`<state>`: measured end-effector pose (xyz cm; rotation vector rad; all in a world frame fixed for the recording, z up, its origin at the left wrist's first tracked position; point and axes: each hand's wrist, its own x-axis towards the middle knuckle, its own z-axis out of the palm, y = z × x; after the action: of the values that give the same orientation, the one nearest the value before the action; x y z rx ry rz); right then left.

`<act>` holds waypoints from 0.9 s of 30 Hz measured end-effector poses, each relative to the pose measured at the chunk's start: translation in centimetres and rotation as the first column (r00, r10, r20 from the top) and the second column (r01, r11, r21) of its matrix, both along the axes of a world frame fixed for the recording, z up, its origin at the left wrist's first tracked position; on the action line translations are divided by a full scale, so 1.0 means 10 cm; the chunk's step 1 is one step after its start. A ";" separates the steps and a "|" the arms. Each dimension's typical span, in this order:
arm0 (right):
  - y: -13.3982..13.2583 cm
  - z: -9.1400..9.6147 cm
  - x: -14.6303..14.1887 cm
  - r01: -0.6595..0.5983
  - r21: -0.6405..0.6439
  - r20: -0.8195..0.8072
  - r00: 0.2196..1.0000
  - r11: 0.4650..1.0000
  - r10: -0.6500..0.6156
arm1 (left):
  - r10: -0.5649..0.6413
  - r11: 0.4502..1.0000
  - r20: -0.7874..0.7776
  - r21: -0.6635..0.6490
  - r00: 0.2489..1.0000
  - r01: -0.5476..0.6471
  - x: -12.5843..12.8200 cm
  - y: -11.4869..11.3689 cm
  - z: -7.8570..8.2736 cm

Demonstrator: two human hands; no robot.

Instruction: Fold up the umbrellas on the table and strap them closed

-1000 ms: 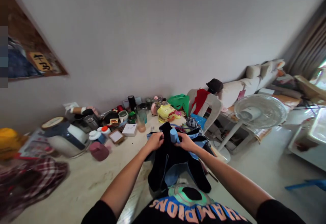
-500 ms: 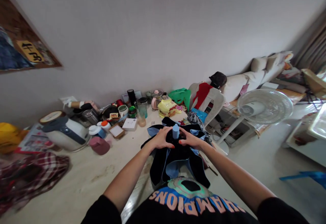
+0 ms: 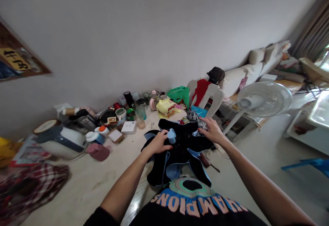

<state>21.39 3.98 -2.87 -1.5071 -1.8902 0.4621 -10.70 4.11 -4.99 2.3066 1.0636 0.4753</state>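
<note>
A black cloth-like piece [image 3: 180, 147] with several petal-shaped flaps, light blue on their other side, lies spread at the table's front edge, against my shirt. From its middle rises a light-blue cylinder [image 3: 171, 135], leaning a little. My left hand [image 3: 158, 143] is curled round the cylinder's left side, thumb in front and fingers partly hidden behind. At the right flaps is my right hand [image 3: 212, 130], thumb and fingers apart, with the fingertips by the flap edge. A brown item with a thin handle [image 3: 205, 161] shows beneath the right flaps.
An electric kettle [image 3: 61, 142], a pink jug [image 3: 98, 151], a white box [image 3: 129, 127], cups and a yellow packet [image 3: 166, 107] crowd the table's back. Plaid cloth [image 3: 33, 185] lies left. To the right stand a white chair [image 3: 216, 97] and a fan [image 3: 264, 99].
My right hand has left the cylinder and moved right to the outer flaps. My left hand stays at the cylinder, which now leans. The flaps have spread wider on the right.
</note>
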 end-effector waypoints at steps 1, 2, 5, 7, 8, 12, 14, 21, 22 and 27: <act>-0.02 -0.01 0.01 -0.053 -0.010 0.026 0.998 0.999 0.053 | 0.007 1.000 0.000 -0.002 1.000 -0.007 0.02 -0.01 -0.01; -0.04 -0.04 0.01 -0.119 -0.036 0.056 0.991 0.992 0.121 | 0.017 1.000 0.005 -0.001 1.000 -0.017 0.03 -0.02 -0.02; -0.15 -0.18 -0.07 -0.235 -0.150 0.110 0.961 0.960 0.253 | 0.145 0.989 0.063 0.029 0.987 -0.147 -0.01 -0.09 -0.04; -0.22 -0.23 -0.17 -0.223 -0.148 0.117 0.963 0.964 0.241 | 0.286 0.955 0.115 0.046 0.951 -0.293 -0.11 -0.17 -0.06; -0.25 -0.24 -0.21 -0.217 -0.133 0.106 0.967 0.967 0.231 | 0.348 0.934 0.137 0.037 0.927 -0.356 -0.18 -0.22 -0.08; -0.32 -0.19 -0.34 -0.235 -0.131 0.040 0.970 0.963 0.242 | 0.426 0.904 0.133 -0.086 0.895 -0.418 -0.39 -0.44 -0.17; -0.33 -0.18 -0.40 -0.258 -0.163 0.019 0.964 0.952 0.265 | 0.394 0.917 0.077 -0.095 0.916 -0.386 -0.36 -0.52 -0.21; -0.21 -0.21 -0.74 -0.345 -0.182 0.000 0.936 0.921 0.351 | 0.348 0.937 -0.026 0.047 0.937 -0.347 0.06 -0.34 -0.11; -0.20 -0.20 -0.75 -0.367 -0.186 -0.003 0.928 0.912 0.373 | 0.316 0.947 -0.010 0.061 0.949 -0.314 0.07 -0.30 -0.09; -0.22 -0.13 -0.58 -0.492 -0.264 -0.072 0.868 0.830 0.492 | 0.203 0.978 0.114 0.024 0.973 -0.207 0.04 -0.25 -0.14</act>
<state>15.60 1.80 -4.18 -1.1554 -2.2892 0.9963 -10.28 1.57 -6.38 2.1826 1.2529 0.6997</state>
